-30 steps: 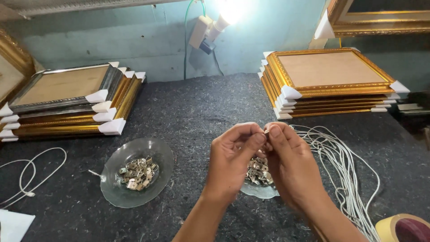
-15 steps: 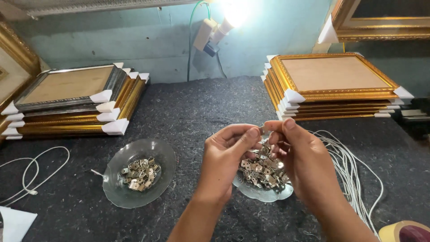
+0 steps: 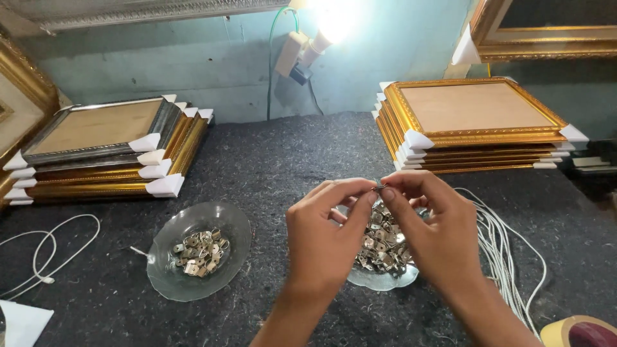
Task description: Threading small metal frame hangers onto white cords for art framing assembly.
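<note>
My left hand (image 3: 324, 238) and my right hand (image 3: 434, 231) meet fingertip to fingertip over a glass dish (image 3: 384, 277) heaped with small metal hanger clips (image 3: 382, 241). Both pinch one small metal clip (image 3: 378, 187) between thumbs and forefingers, held above the heap. A second glass dish (image 3: 199, 257) to the left holds a smaller pile of metal clips (image 3: 199, 245). Much of the right dish is hidden behind my hands.
A stack of gold picture frames (image 3: 472, 125) with white corner guards lies at the back right, another stack (image 3: 103, 151) at the back left. White cords (image 3: 504, 250) lie right of the hands, a white cord loop (image 3: 48, 254) at far left. A lit lamp (image 3: 321, 32) hangs on the wall.
The hands have stayed together over the right dish, shifting slightly, with the fingertips now pinching a single clip at their top. The camera view has tilted a little.
</note>
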